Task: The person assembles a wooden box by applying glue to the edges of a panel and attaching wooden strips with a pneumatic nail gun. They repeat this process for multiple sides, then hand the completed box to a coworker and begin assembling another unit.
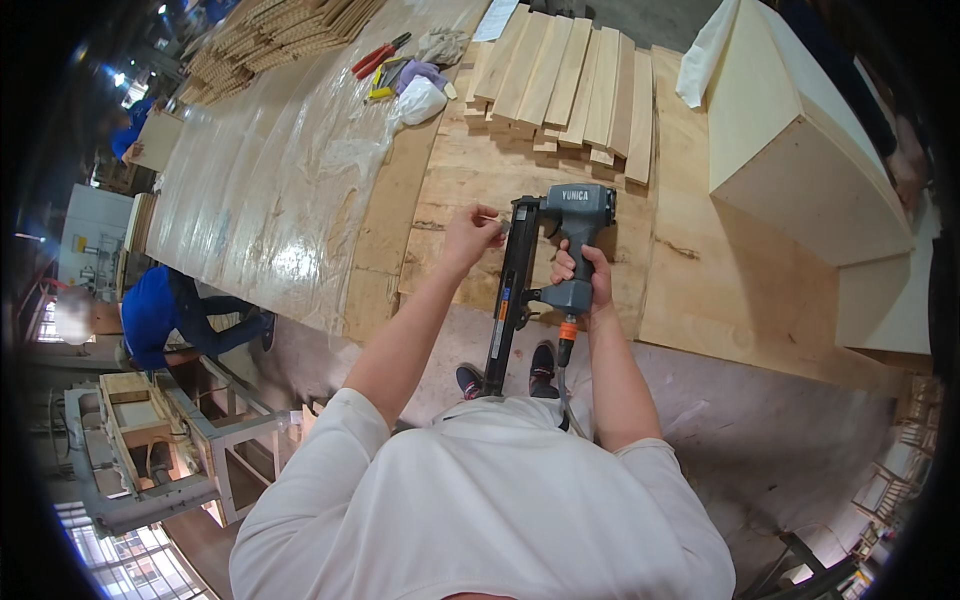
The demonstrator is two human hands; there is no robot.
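Note:
My right hand (pixel 592 272) is wrapped round the handle of a dark grey pneumatic nail gun (pixel 578 205), held upright over the near edge of the wooden worktable (pixel 440 215). Its long black magazine (pixel 508 290) points back toward my body, and an air hose with an orange fitting (pixel 569 328) hangs from the handle's lower end. Just left of the gun's nose is my left hand (pixel 472 240), its fingers bent and pinched together. Whatever lies between those fingertips is too small to make out.
Pale wooden slats (pixel 560 85) lie stacked at the table's far side. Red-handled pliers (pixel 380 55) and a purple cloth (pixel 420 75) lie left of them. A large wooden box piece (pixel 800 160) stands at right, beside another person's arm. A person in blue (pixel 150 315) bends at left.

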